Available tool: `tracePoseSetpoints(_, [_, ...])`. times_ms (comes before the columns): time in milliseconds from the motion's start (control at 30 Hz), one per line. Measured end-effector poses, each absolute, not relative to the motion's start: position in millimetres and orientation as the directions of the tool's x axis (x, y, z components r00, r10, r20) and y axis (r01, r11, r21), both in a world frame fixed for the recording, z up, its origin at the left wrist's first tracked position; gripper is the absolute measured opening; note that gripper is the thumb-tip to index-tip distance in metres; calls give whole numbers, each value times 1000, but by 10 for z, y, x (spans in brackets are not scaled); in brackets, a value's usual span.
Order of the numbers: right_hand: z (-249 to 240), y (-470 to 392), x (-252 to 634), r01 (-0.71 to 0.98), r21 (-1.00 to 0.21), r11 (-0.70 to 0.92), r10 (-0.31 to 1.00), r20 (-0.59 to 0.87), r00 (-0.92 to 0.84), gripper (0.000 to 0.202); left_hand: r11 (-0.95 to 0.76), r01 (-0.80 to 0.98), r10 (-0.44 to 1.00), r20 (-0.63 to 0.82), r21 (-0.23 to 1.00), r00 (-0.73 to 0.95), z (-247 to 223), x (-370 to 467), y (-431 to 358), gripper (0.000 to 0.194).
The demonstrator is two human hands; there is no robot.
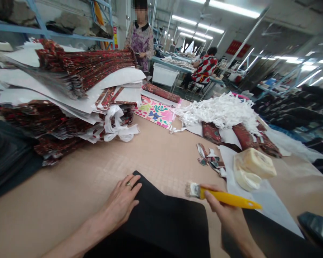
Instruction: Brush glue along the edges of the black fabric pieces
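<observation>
A black sheet (172, 222) lies on the brown table (102, 172) at the bottom centre. My left hand (123, 200) rests flat on its upper left edge, fingers stretched out, a ring on one finger. At the right, my right hand (223, 204) is closed round a brush (226, 199) with a yellow handle. The brush's bristles point left, whitish at the metal band, above the table just past the sheet's upper right edge. To the right of the brush, a cream-coloured tub (254, 165) stands on white paper (274, 206).
Patterned red pieces and white paper (83, 79) are stacked high at the left. White strips (220, 109) lie over rolled red fabric at the back right. Small scraps (211, 159) sit near the tub. One person (142, 39) stands behind the stack; another (206, 68) sits farther back.
</observation>
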State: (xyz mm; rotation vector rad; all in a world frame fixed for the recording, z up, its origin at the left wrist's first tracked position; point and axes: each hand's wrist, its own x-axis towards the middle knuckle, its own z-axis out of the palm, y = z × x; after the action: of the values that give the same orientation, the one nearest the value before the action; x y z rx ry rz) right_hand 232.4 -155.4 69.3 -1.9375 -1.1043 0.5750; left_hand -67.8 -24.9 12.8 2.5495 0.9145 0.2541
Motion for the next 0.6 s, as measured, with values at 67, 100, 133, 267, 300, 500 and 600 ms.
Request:
tracePoseSetpoints(67, [692, -1501, 2288, 464, -842, -276, 877, -24, 480, 26, -729, 530, 599, 29, 434, 800, 102, -583, -260, 48])
tracePoseSetpoints(100, [679, -1444, 2218, 444, -859, -254, 899, -40, 436, 26, -740, 520, 581, 17, 426, 813, 83, -550, -264, 50])
tracePoseSetpoints(133, [660, -1379, 2132, 418, -879, -229, 922, -59, 382, 25, -745, 520, 574, 3, 418, 819, 64, -529, -267, 51])
tracePoseSetpoints(267, [539, -1259, 2010, 321, -923, -211, 967, -149, 205, 21, -743, 549, 584, -30, 383, 811, 12, -539, -264, 52])
tracePoseSetpoints(300, [495, -1308, 2101, 319, -922, -220, 964, -157, 213, 20, -746, 548, 581, -32, 379, 813, 0, -555, -266, 53])
tracePoseSetpoints(500, [354, -1979, 3094, 354, -856, -378, 825, -138, 547, 26, -776, 509, 568, 62, 373, 821, -153, -596, -222, 50])
tracePoseSetpoints(600, [449, -2007, 3096, 385, -852, -354, 807, -71, 586, 26, -782, 499, 576, 126, 372, 808, -201, -507, -67, 31])
